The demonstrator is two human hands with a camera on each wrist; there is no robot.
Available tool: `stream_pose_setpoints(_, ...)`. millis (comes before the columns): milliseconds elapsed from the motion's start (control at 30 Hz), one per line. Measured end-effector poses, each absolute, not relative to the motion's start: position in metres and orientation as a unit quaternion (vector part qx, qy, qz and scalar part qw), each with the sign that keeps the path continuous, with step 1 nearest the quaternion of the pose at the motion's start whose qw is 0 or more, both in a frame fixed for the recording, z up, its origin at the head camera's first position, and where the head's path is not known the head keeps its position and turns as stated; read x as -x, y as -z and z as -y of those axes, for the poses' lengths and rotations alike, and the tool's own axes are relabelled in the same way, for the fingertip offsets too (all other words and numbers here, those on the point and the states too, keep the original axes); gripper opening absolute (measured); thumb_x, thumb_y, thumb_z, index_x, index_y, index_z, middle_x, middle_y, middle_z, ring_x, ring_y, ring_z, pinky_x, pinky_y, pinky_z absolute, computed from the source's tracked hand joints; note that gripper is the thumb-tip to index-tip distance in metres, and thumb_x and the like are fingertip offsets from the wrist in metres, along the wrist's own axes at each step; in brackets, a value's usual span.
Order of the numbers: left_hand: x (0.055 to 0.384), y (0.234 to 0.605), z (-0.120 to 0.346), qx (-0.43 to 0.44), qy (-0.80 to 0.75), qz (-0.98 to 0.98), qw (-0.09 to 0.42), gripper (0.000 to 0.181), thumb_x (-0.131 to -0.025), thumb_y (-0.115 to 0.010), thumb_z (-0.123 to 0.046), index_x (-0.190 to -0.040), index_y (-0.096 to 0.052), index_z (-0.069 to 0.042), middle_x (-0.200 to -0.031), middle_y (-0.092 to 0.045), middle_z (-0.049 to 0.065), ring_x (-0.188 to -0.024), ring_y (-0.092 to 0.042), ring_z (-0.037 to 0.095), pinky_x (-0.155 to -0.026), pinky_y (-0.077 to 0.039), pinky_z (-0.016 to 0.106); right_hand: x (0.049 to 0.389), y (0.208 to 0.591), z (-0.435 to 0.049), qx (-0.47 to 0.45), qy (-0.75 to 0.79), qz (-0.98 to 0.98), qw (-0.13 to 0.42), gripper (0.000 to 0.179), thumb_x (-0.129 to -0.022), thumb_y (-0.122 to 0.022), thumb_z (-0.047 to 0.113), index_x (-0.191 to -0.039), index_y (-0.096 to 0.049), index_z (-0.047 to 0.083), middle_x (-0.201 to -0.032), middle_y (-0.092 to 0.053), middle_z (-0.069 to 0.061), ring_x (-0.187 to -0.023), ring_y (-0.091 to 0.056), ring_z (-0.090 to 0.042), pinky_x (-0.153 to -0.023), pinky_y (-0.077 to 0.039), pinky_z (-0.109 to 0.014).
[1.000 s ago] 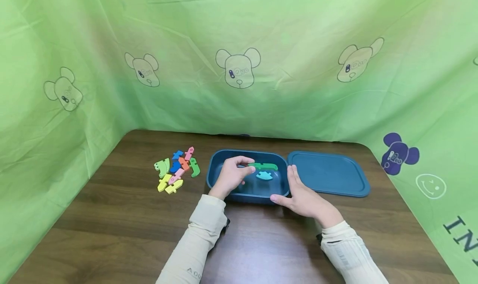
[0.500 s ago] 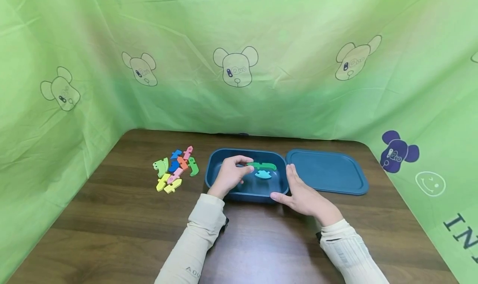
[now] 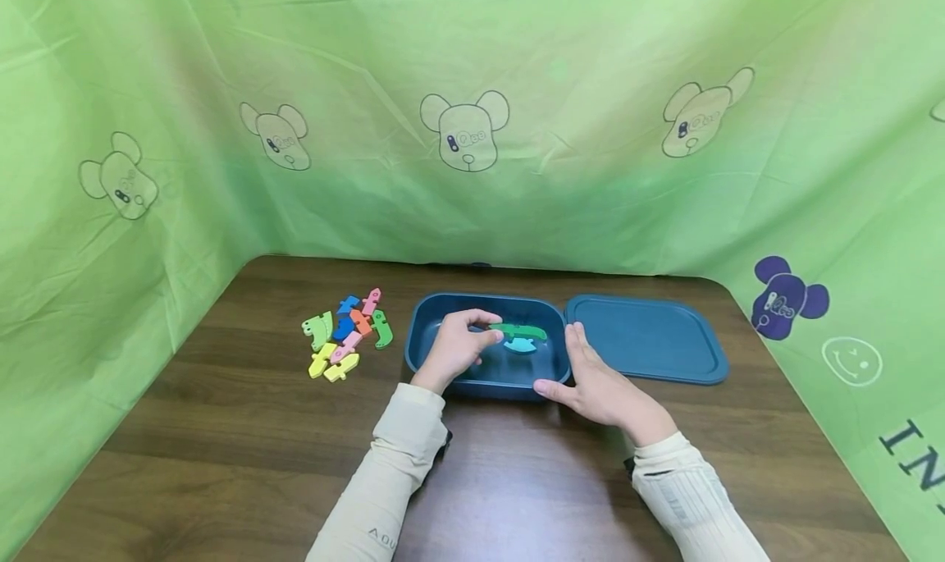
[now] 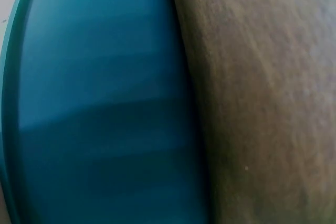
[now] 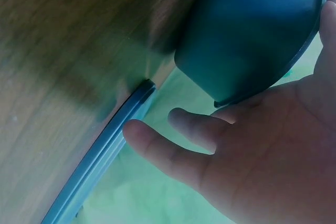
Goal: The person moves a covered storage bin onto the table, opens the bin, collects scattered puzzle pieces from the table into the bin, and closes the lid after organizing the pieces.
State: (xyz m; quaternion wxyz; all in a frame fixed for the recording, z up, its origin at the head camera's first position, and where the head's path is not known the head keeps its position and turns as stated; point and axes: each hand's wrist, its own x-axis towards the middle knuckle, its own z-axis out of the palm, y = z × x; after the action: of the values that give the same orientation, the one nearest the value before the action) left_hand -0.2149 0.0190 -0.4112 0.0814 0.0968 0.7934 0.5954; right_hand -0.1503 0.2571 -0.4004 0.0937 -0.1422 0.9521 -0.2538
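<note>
In the head view, my left hand (image 3: 458, 347) reaches into a dark blue plastic box (image 3: 472, 391) and pinches one end of a long green notched puzzle piece (image 3: 526, 332) between thumb and fingertips. Just below that piece, inside the box, is a light-blue notched piece (image 3: 520, 346), partly covered by the green one. My right hand (image 3: 601, 391) braces the box's right end, fingers extended and thumb at the front corner. The left wrist view holds only the box's outer wall (image 4: 105, 77) and table. In the right wrist view, the right palm (image 5: 273, 145) lies against the box (image 5: 247, 35).
The blue lid (image 3: 650, 340) lies flat, right of the box. To the left, a loose cluster holds a light-green crocodile-head piece (image 3: 317, 331), a green curved piece (image 3: 381, 329), a yellow piece (image 3: 342, 368) and several others on the wooden table (image 3: 221, 431).
The green piece has dipped slightly toward the light-blue piece and now overlaps its top edge. Both hands stay in nearly the same place; the head view shifts a little.
</note>
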Motion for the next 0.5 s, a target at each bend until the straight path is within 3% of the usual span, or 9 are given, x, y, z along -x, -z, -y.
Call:
stream_pose_setpoints(233, 0.2151, 0.413, -0.0185, -0.105, -0.567, -0.807, 0.129, 0.039, -0.093, -0.075, -0.015, -0.13, -0.066, -0.004, -0.115, -0.067, 0.006, -0.06, -0.057, 0.018, -0.061, -0.052, 0.032, 0.1506, 0.3989, -0.2559, 0.142, 0.253, -0.952, 0.096, 0.115, -0.094, -0.057, 0.066, -0.155, 0.001, -0.012, -0.162, 0.007, -0.032, -0.149, 0.0, -0.047, -0.115, -0.014, -0.062)
stream_pose_setpoints(367, 0.2158, 0.4109, -0.0179, -0.109, -0.585, -0.798, 0.091, 0.035, -0.096, -0.07, -0.011, -0.129, -0.067, -0.003, -0.118, -0.068, 0.011, -0.059, -0.056, 0.017, -0.062, -0.053, 0.035, 0.1507, 0.3989, -0.2557, 0.141, 0.252, -0.953, 0.095, 0.115, -0.093, -0.057, 0.067, -0.155, 0.0, -0.012, -0.162, 0.006, -0.032, -0.149, 0.0, -0.046, -0.115, -0.014, -0.062)
stream_pose_setpoints(500, 0.2154, 0.4041, -0.0154, -0.127, -0.634, -0.762, 0.018, 0.029, -0.097, -0.068, -0.007, -0.125, -0.069, -0.003, -0.117, -0.069, 0.014, -0.059, -0.056, 0.016, -0.065, -0.055, 0.044, 0.1496, 0.3977, -0.2561, 0.14, 0.253, -0.953, 0.094, 0.116, -0.093, -0.057, 0.067, -0.155, 0.001, -0.011, -0.162, 0.006, -0.032, -0.149, 0.0, -0.046, -0.115, -0.013, -0.062)
